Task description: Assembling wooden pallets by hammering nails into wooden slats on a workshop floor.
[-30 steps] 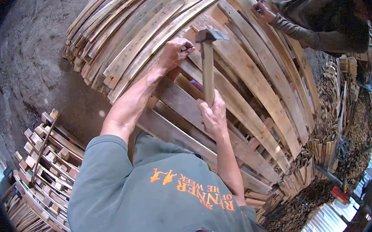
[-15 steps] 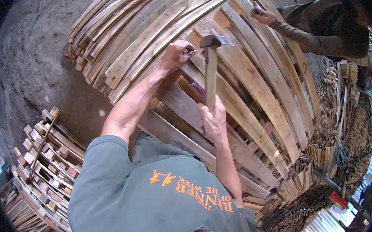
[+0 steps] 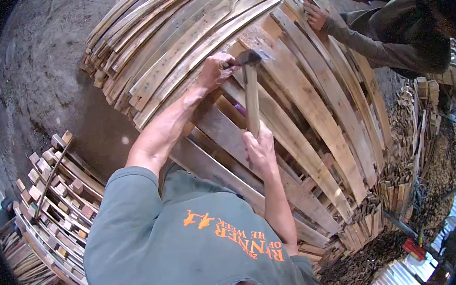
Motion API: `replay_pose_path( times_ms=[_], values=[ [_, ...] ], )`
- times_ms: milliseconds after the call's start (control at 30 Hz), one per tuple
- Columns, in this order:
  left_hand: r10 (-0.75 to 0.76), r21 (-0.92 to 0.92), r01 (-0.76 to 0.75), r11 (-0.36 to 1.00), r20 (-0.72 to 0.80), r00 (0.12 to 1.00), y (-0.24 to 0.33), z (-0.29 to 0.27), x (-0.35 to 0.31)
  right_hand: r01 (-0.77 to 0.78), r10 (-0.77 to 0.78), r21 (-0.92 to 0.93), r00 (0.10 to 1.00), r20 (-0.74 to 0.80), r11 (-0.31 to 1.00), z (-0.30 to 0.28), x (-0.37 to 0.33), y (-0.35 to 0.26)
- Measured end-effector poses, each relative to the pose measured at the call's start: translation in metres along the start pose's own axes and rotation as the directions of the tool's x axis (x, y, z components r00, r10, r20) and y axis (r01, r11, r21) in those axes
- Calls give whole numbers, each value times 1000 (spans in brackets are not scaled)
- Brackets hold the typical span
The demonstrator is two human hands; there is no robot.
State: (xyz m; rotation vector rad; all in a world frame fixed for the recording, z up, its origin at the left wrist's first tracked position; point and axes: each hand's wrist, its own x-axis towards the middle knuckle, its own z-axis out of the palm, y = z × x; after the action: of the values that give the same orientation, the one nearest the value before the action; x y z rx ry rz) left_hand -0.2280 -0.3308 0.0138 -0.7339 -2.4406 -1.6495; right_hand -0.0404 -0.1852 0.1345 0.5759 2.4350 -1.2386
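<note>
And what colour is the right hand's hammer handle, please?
The hammer handle is pale tan, clearest in the head view.

Hammer (image 3: 251,92) had a dark head and a pale wooden handle; it stood just above frame centre, head toward the top, over the slats (image 3: 313,110), contact unclear. These slats were pale brown, some stained dark, laid side by side with gaps between, running from upper centre toward lower right.

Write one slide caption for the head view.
Right hand grips wooden-handled metal hammer beside left hand, over brown wooden slats.
</note>
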Motion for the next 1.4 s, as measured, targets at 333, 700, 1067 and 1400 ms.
replay_pose_path(
  times_ms=[333, 700, 1067, 1400],
  values=[
    [-40, -19, 40, 999, -12, 999, -2, 4, -1, 381, -337, 64, 874, -349, 922, -4, -15, -35],
    [-36, -52, 37, 998, 9, 999, 15, -13, 4, 174, -149, 138, 973, -177, 975, -21, -24, -18],
    [-482, 353, 429, 832, 76, 873, -92, 34, 61, 172, -155, 128, 979, -134, 977, -5, -25, -3],
    [-538, 423, 440, 792, 142, 831, -63, 24, 66, 214, -172, 208, 964, -204, 954, -22, -27, -28]
  ],
)
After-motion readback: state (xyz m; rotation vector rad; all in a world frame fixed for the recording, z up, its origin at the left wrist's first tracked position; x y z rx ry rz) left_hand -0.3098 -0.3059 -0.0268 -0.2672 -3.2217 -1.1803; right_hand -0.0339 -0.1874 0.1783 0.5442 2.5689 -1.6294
